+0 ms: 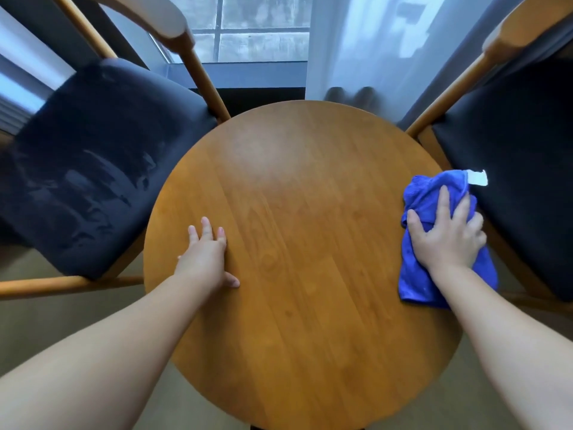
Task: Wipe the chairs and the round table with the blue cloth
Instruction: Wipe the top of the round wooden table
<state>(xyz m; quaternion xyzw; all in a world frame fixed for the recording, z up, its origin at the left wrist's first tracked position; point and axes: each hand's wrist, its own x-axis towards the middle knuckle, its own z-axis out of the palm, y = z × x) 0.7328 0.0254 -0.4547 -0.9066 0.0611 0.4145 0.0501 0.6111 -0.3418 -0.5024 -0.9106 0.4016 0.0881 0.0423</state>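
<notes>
The right hand (446, 240) presses the blue cloth (428, 274) flat at the 3 o'clock edge of the round table (294, 212), its fingers spread. The left hand (206, 259) rests on the table near 9 o'clock with fingers released, holding nothing.

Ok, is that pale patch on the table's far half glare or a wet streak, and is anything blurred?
Head view: the pale patch on the round table looks like soft glare from the window beyond, though damp cannot be ruled out; on the left chair the top rail is blurred, the wide lens bows the edges, and the blue cloth under the right hand is fairly sharp.
</notes>
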